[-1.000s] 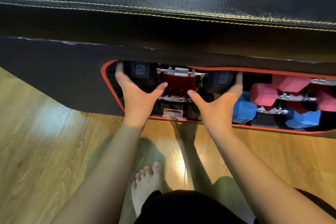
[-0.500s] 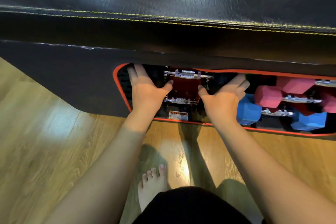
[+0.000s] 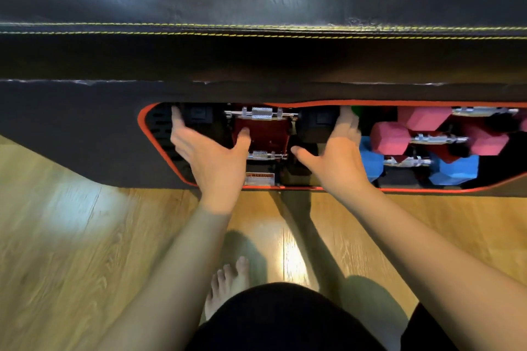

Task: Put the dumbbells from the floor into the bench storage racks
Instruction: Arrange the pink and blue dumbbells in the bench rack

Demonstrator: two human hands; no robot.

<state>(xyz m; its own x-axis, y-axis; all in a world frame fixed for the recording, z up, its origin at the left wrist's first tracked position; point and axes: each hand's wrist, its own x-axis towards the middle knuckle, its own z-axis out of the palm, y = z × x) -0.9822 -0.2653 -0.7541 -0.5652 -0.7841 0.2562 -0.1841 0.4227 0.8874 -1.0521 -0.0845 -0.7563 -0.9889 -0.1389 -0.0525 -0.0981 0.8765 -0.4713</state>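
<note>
Reaching in w/ both hands: left hand (image 3: 212, 157) and right hand (image 3: 336, 157) spread flat, gripping nothing, against the black dumbbell (image 3: 263, 114) in the bench rack (image 3: 148, 134). Prob. heavy, hard; grab its metal bar.

Both hands (image 3: 215, 159) (image 3: 338, 159) spread on black dumbbell (image 3: 261, 114) in bench rack (image 3: 159, 148).

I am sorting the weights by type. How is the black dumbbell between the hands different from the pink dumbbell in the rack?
The black dumbbell has dark blocky heads; the pink dumbbell has pink hexagonal heads. The left hand and right hand, fingers straight, flank the black one; no hand touches the pink one. The black one sits at the opening's left, the pink one further right. Both have metal handles and lie inside the bench's storage.
</note>
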